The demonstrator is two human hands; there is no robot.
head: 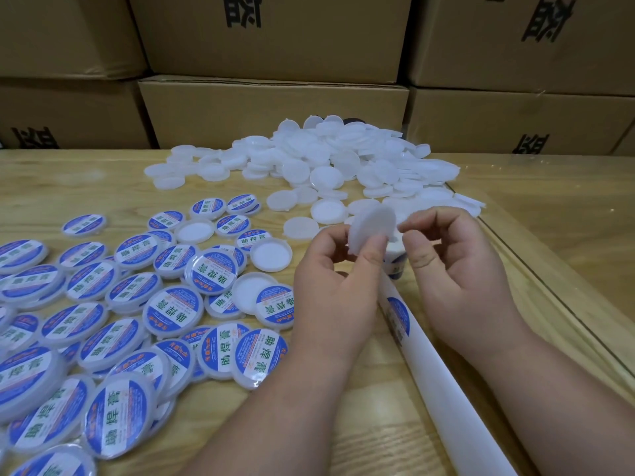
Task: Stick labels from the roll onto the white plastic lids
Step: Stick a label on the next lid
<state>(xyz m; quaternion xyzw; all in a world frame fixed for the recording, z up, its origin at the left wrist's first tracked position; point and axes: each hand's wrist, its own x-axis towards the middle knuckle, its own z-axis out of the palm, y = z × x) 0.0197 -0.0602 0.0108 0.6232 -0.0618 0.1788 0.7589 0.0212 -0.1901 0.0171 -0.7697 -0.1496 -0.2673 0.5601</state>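
Note:
My left hand [338,269] pinches a plain white plastic lid [372,226] between thumb and fingers and holds it tilted above the table. Close to the lid's right edge, my right hand [457,266] has thumb and forefinger curled and pinches a blue and white label [395,264] at the lifted end of the label strip [422,345]. The strip's white backing runs from under my hands toward the lower right. One more label [398,314] sits on it.
A heap of unlabelled white lids [330,163] lies at the back middle of the wooden table [343,424]. Several labelled lids [113,317] spread over the left side. Stacked cardboard boxes [275,108] wall off the back. A table edge [549,280] runs along the right.

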